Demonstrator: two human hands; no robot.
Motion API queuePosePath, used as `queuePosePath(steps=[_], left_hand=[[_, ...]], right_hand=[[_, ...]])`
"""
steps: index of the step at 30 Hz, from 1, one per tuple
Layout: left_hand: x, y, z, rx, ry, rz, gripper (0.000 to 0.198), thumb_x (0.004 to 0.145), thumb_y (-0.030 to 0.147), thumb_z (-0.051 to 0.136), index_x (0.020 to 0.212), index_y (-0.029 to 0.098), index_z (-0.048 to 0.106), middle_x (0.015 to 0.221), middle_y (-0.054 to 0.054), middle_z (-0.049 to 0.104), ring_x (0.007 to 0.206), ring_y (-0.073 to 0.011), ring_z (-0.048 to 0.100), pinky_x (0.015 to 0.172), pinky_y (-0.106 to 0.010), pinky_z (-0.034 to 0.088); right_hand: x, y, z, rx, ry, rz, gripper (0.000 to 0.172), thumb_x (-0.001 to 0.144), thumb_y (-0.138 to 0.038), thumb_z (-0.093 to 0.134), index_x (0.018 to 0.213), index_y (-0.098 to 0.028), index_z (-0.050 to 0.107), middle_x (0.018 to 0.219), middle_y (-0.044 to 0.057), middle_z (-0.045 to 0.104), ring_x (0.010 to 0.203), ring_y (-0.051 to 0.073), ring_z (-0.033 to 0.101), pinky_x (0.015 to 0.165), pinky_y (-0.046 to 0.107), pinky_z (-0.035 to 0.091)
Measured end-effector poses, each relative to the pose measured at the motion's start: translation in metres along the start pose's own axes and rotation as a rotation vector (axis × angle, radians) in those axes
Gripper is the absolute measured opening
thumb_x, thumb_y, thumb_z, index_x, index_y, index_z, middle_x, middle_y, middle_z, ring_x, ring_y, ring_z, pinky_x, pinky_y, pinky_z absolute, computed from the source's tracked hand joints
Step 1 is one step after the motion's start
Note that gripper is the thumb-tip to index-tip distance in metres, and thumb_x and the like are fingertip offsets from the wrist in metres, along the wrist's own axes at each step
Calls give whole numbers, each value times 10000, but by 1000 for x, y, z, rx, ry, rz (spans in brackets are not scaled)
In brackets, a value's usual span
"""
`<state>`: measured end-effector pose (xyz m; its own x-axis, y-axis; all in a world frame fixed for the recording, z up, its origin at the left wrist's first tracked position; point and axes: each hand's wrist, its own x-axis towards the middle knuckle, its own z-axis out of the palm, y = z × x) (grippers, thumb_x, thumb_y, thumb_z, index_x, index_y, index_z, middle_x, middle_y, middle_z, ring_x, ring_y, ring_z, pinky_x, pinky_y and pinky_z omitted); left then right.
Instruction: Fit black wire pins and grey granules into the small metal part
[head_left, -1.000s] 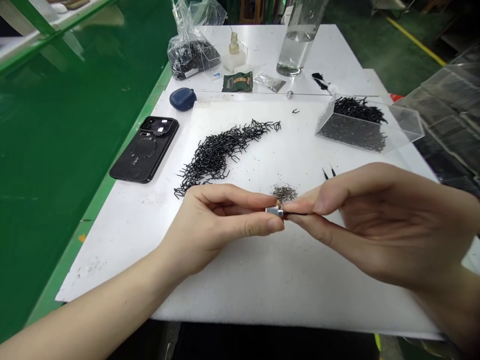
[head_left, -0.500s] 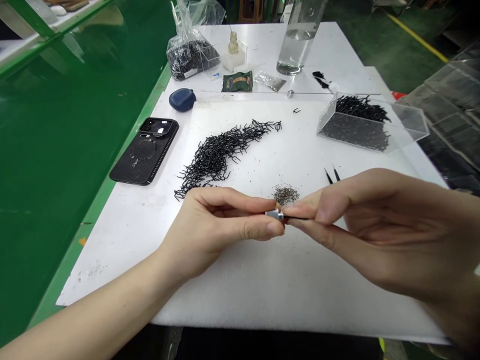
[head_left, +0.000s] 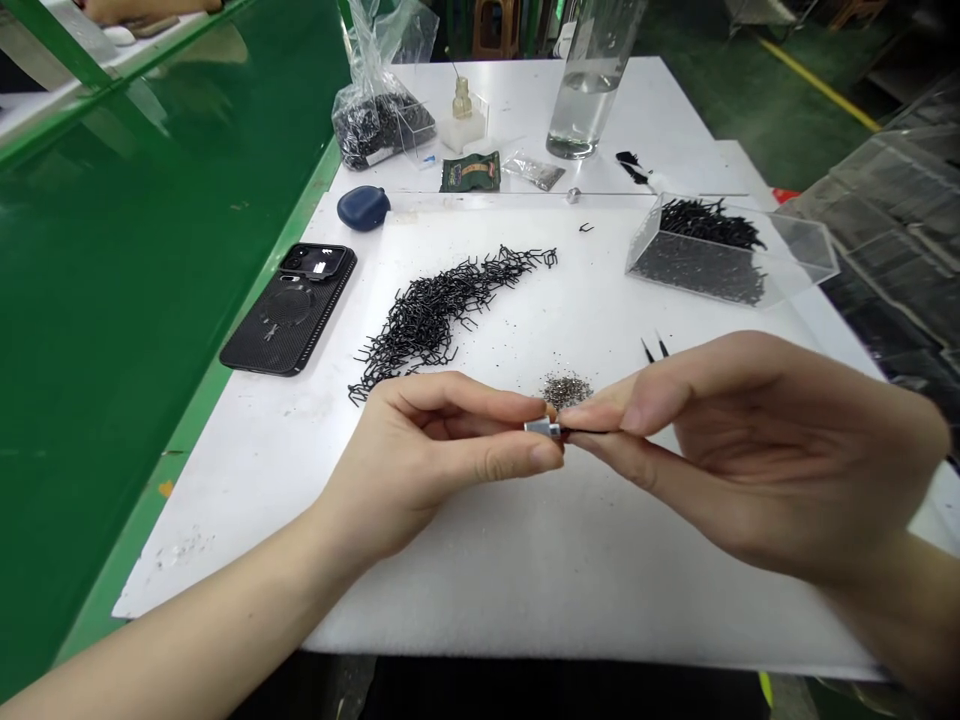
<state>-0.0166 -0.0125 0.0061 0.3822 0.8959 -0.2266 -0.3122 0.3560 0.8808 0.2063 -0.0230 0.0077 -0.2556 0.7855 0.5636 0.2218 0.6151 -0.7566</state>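
Over the white foam mat (head_left: 525, 560), my left hand (head_left: 435, 450) pinches a small silver metal piece (head_left: 541, 428) between thumb and forefinger. My right hand (head_left: 750, 440) meets it fingertip to fingertip, pinching a thin black part (head_left: 589, 432) whose end touches the silver piece. Just behind my fingertips lies a little heap of tiny grey metal bits (head_left: 566, 387). A long pile of black wire clips (head_left: 442, 305) stretches across the mat to the upper left. Black tweezer tips (head_left: 652, 347) poke out behind my right hand.
A clear box of black clips (head_left: 720, 250) sits at the right. A black phone (head_left: 289, 308) and a dark blue case (head_left: 363, 207) lie at the left by the green conveyor (head_left: 112, 280). A bag of clips (head_left: 375, 120), a small bottle (head_left: 462, 100) and a water bottle (head_left: 589, 90) stand behind.
Both hands keep the same pinch and barely shift. The view has tilted slightly, so the whole table appears a little lower in the frame.
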Motion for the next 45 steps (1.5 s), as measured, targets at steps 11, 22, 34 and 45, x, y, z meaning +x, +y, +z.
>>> queuePosePath(steps=[11,22,34,45], left_hand=[[3,-1,-1,5,6,25,216,746,107,954,861,260,856,875,21,860,826,-138,825,828,-194,682],[-1,-1,5,306,-31,325,210,836,148,896,944,328,882,962,35,847,910,-110,742,775,-187,582],[-7,-7,8,888,-175,639,117,855,173,867,870,245,775,885,8,852,809,-178,703,754,-292,613],[-5,-19,3,1154,-195,692,125,886,100,754,903,216,713,867,2,833,939,-212,700,884,-344,564]], right_hand=[[2,-3,6,-22,135,56,342,801,-38,841,1020,-279,735,919,-7,802,873,216,836,747,296,742],[10,-4,5,302,190,176,472,771,114,802,1026,-278,739,904,-45,864,792,168,843,717,231,717],[9,-3,7,290,182,179,430,822,107,748,994,-283,690,895,-46,844,795,148,834,658,189,688],[11,0,6,442,170,224,398,835,107,740,1005,-249,686,917,-23,858,832,140,839,670,169,671]])
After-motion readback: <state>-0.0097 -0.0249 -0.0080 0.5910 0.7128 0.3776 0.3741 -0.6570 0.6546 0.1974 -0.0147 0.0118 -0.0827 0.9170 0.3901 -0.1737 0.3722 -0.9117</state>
